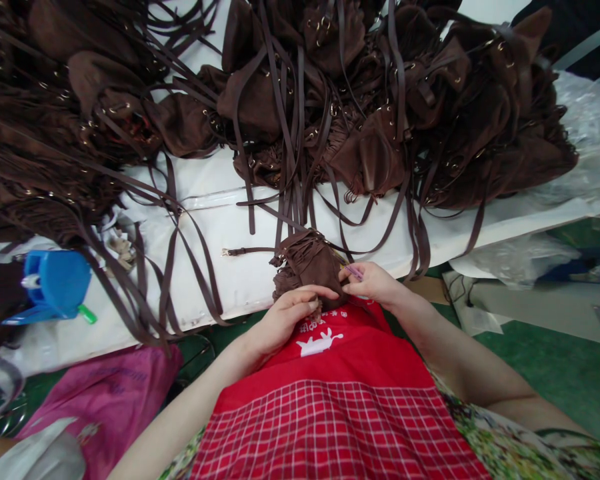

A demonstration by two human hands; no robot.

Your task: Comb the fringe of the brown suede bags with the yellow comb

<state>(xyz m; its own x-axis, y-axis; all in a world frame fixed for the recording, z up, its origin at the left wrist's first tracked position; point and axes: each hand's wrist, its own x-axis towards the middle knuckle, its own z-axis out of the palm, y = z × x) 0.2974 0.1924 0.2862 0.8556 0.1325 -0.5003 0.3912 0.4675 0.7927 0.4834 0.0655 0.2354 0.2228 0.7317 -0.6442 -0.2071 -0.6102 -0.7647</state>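
Holds a fringed dark-brown suede bag [317, 267] at the near edge of the white table [247, 283]

Presses left hand [287, 310] against the bag's near side, fingers close together; pinches a slim purple-handled tool [354, 271] in right hand [373, 283], at the bag's right side; faces heaped brown bags [370, 150] on the table's far side

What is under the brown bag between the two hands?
The white table shows beyond the bag, and the red apron on its near side. What lies directly beneath is covered by the bag itself.
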